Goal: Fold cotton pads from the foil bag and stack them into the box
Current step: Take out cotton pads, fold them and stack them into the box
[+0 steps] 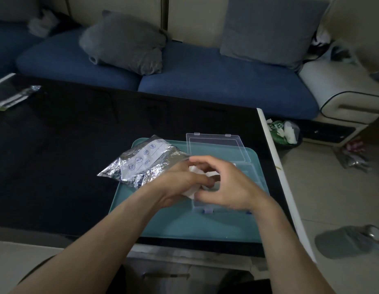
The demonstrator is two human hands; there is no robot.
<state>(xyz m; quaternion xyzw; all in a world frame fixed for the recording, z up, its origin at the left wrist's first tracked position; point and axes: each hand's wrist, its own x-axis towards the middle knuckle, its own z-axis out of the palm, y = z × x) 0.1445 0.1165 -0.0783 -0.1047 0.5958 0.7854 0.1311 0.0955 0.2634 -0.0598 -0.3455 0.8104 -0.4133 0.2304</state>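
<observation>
I see a big black table (78,155), and near its right edge sits a blue-green tray (180,225). On the tray, close to the table's right edge, is the clear box (254,177) with its lid (216,145) flipped open toward the far edge. The shiny foil bag (142,164) lies on the tray's far left corner, partly hanging onto the table.

My left hand (180,185) and right hand (229,187) meet just over the near left part of the box. Both have curled fingers pinching one white cotton pad (197,181) between them. The pad looks bunched up, and I cannot tell how far the fold has gone, because my fingers hide most of it.

To do this step well, I think I should bring the pad's edges together so they line up, then press the crease flat with my thumbs. I should hold it softly, since cotton is fluffy and can pull apart. Then I would lay it flat in the box, snug in a corner, so the next ones can stack neatly on top. I cannot see any pads in the box yet.
</observation>
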